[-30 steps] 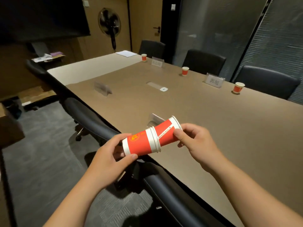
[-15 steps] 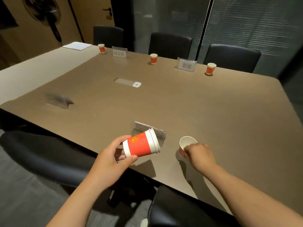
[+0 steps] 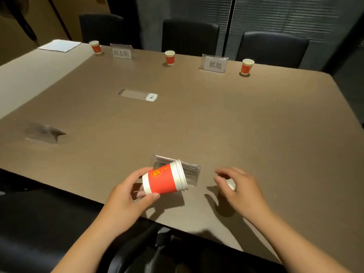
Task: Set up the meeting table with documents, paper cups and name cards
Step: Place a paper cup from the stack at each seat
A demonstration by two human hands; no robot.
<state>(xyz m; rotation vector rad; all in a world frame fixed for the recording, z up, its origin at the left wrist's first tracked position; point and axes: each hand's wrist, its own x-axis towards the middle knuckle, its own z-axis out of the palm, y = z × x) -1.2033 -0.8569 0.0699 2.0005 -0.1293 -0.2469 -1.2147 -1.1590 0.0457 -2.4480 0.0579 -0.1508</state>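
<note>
Left hand [image 3: 126, 201] grips cup stack [image 3: 165, 179] | right hand [image 3: 239, 191] loosely cups single cup [image 3: 230, 183] | we release it upright, right of near name card [image 3: 189, 171].

Cup [image 3: 229, 183] under right hand [image 3: 239, 191]: mostly hidden, only white rim shows; contact w/ cup unclear
Near name card [image 3: 190, 171]: partly behind cup stack [image 3: 164, 180], text unreadable
Clear stand [image 3: 44, 132] at left: blurred
Fan [image 3: 18, 14]: cut off by top-left edge

**Dim Meeting Room**

A broad brown desk [image 3: 216, 125] fills the room. Beyond the hands, three dark chairs [image 3: 190, 36] line its far edge before grey window blinds [image 3: 285, 14]. Far left stands a wooden wall [image 3: 59, 14].
</note>
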